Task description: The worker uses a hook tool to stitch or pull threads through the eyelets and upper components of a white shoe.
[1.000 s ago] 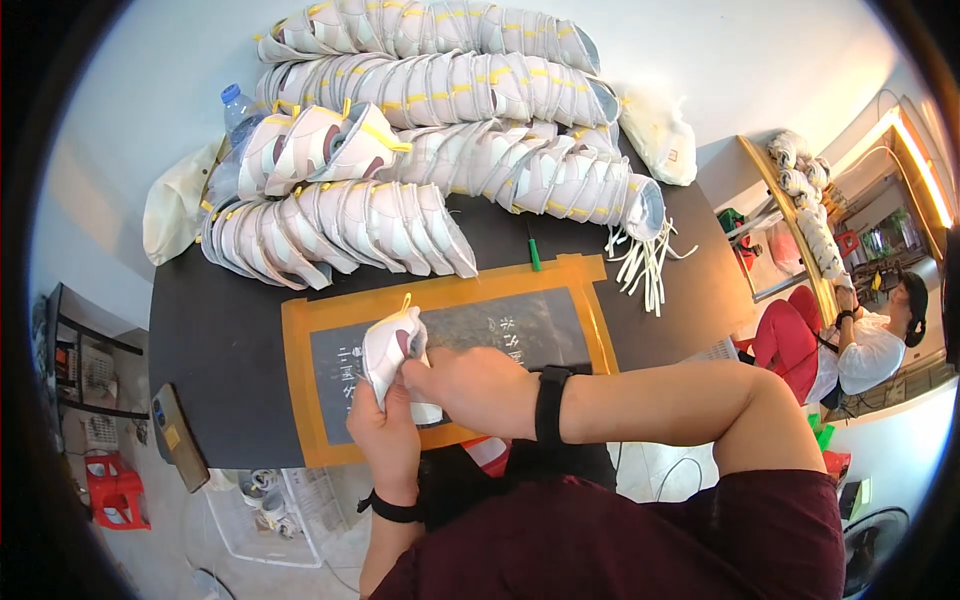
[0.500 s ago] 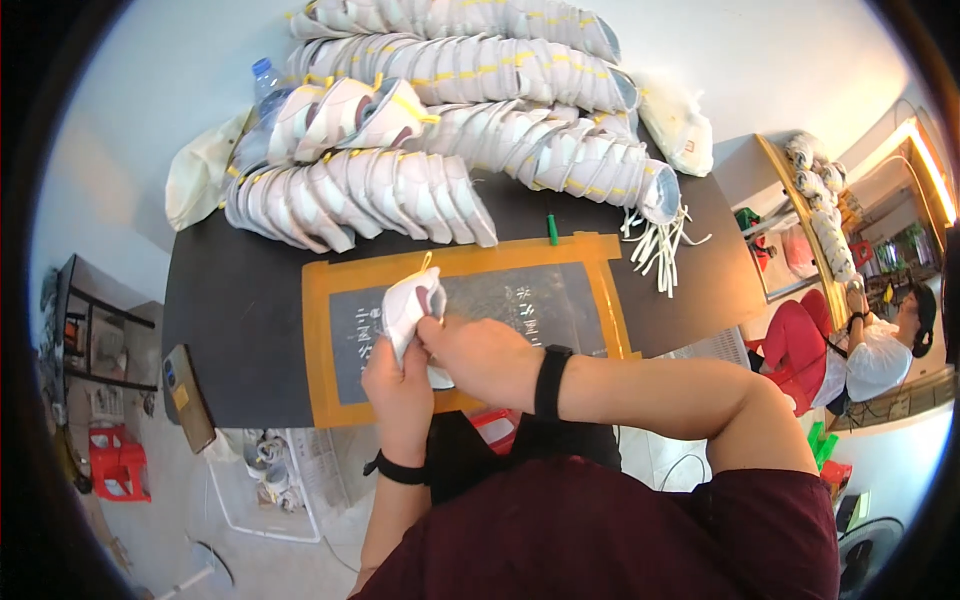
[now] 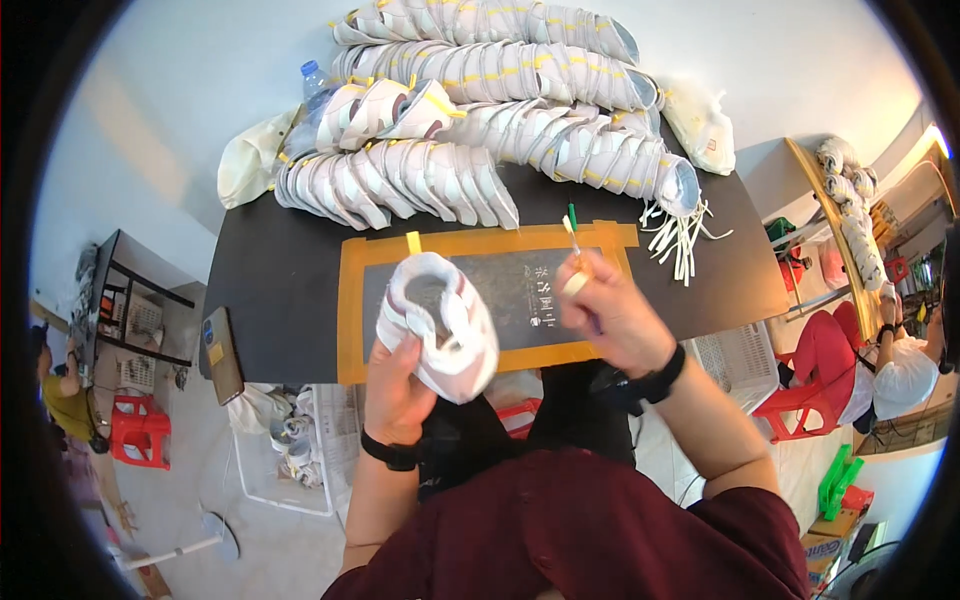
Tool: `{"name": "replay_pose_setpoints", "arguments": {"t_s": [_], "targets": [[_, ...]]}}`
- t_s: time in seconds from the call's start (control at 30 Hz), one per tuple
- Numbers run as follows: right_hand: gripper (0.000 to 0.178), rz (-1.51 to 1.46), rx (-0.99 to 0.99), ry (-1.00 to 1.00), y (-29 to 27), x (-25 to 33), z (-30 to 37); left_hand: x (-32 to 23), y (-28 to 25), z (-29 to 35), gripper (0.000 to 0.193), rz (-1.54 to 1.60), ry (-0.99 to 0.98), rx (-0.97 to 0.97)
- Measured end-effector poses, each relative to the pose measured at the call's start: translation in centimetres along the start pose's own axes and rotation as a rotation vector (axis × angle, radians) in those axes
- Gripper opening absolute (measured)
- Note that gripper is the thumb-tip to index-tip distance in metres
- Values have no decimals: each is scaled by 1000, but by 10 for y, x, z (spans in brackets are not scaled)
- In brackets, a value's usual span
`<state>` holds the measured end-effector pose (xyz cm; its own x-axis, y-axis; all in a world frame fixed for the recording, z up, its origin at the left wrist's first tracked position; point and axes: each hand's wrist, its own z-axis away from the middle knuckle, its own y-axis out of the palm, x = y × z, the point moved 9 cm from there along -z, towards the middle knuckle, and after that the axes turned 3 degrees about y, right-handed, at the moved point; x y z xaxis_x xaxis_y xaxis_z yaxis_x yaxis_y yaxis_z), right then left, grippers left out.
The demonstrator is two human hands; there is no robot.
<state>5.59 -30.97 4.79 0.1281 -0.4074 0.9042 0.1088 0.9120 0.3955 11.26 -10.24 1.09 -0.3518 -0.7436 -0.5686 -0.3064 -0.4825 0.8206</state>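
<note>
My left hand grips a white and pale pink shoe upper by its side, with the opening facing up. A yellow pull loop stands up at its back edge. To the right, my right hand is raised over the table with its fingers curled. A thin pale piece sticks up from those fingers, too blurred to name. Just beyond it lies a green-handled tool on the table. Under the hands is a dark mat edged with brown tape.
Rows of nested shoe uppers fill the far table. White strips hang from one row's right end. A phone lies at the left edge. Below stands a crate. Another person sits at the far right.
My right hand has left the shoe upper and moved right. The upper has turned in my left hand, so its opening now shows. The whole view has shifted slightly.
</note>
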Motion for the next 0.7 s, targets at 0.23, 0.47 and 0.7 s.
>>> {"name": "replay_pose_setpoints", "arguments": {"t_s": [0.23,0.47,0.7], "targets": [[33,-273,189,-22,69,-66,13,35,42,37,61,-56,-188,140],[29,-252,224,59,59,-74,21,24,35,47,47,-122,-89,32],[28,-143,189,-15,54,-71,24,32,32,45,44,-125,-120,4]]}}
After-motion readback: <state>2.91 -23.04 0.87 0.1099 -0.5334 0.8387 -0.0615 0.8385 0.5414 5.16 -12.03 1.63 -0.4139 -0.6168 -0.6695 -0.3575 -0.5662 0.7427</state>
